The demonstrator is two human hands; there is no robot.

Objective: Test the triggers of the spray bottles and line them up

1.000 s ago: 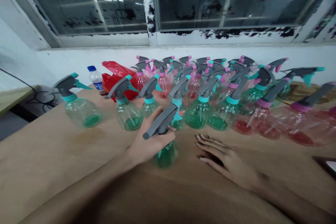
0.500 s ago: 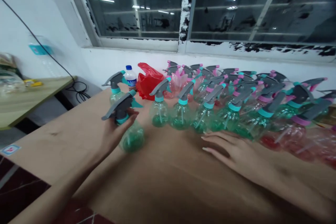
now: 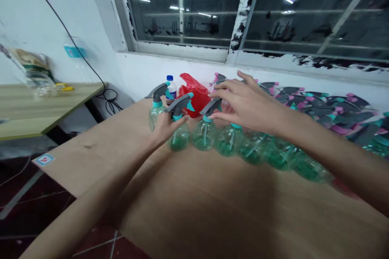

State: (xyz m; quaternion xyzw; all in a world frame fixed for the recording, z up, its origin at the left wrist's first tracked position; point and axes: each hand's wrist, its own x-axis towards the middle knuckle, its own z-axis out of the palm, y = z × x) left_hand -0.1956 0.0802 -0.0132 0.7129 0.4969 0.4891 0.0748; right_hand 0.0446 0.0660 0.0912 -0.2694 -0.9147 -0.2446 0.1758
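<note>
Head view: left hand (image 3: 164, 129) curls round the held bottle (image 3: 179, 137), apparently aligning it, upright beside its neighbour (image 3: 203, 136); right hand (image 3: 247, 103) spreads by the neighbour, contact unclear. Release calls for steadiness.

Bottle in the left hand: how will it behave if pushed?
The bottle is probably light for its size: its body looks thin, with green only low inside. A push on the grey spray head could tip it, as that overhangs the neck. The smooth, rounded body may be slippery.
</note>
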